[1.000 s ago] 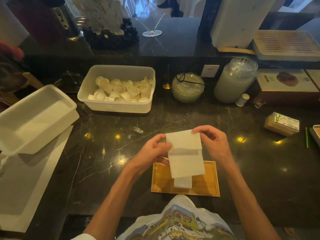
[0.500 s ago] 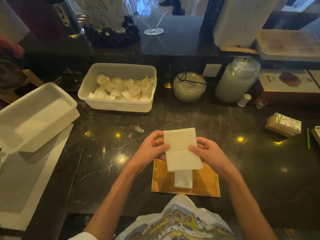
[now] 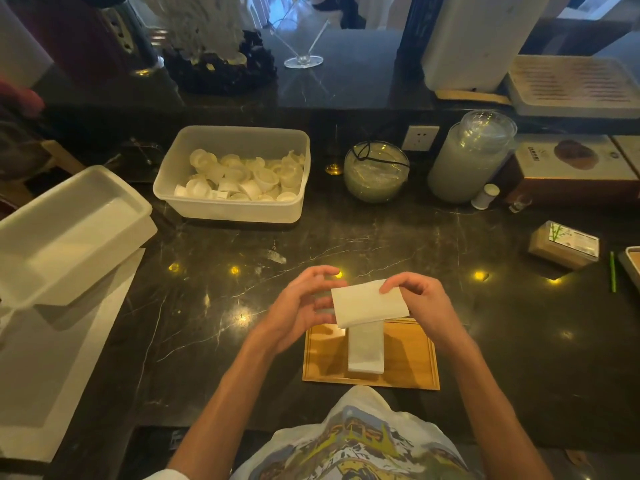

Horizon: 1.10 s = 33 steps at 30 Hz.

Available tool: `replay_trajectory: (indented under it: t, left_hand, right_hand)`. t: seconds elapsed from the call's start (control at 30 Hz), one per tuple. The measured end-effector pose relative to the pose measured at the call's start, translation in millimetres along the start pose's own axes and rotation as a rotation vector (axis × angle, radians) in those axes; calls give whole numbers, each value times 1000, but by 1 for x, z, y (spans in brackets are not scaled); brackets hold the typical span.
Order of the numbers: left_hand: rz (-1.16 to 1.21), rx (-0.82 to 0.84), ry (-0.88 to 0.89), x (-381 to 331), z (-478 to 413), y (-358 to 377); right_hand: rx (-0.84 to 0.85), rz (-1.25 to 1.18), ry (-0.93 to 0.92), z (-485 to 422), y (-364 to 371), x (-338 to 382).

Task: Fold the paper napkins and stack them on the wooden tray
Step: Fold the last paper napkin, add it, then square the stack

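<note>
A: Our left hand (image 3: 304, 306) is cupped, fingers spread, at the left edge of the napkin (image 3: 369, 303). We can't tell whether it touches.

B: Our right hand (image 3: 419, 303) pinches its top right corner, holding it over the far rim of the tray (image 3: 415, 362).

A: We'd match corners before creasing, then lay it square on the folded napkin (image 3: 366, 351) lying there.

B: We have bare counter (image 3: 207, 323) on both sides of the tray, and the box (image 3: 562, 245) sits well apart.
</note>
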<state>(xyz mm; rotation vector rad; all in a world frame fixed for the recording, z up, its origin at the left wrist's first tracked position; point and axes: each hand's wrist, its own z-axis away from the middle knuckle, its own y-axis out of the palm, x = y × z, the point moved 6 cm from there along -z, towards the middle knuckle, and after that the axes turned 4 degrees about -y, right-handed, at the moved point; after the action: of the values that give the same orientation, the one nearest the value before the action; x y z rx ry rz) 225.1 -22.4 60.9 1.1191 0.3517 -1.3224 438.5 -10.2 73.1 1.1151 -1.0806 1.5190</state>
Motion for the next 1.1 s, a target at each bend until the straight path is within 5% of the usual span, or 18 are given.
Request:
replay_trajectory:
  t: [0.2,0.33,0.43,0.7,0.93,1.1]
  left_hand:
    - [-285,20,-87,15,-3,13]
    - [-234,-196,17,16,-4,8]
    - [-236,-302,58,20,0,9]
    - [-200,-113,-33,35,19,24]
    - [-186,-273,4,40,30,18]
    - [-212,-233,-56,57,38,16]
  right_hand:
    - [58,74,-93,-3,6,13]
    - [28,-244,155,0,12,-1]
    - [48,-215,189,10,23,-8]
    - [-151,-141,99,27,19,-10]
    - [-32,-113,223,47,31,-25]
    - [-116,-98,232,67,31,-43]
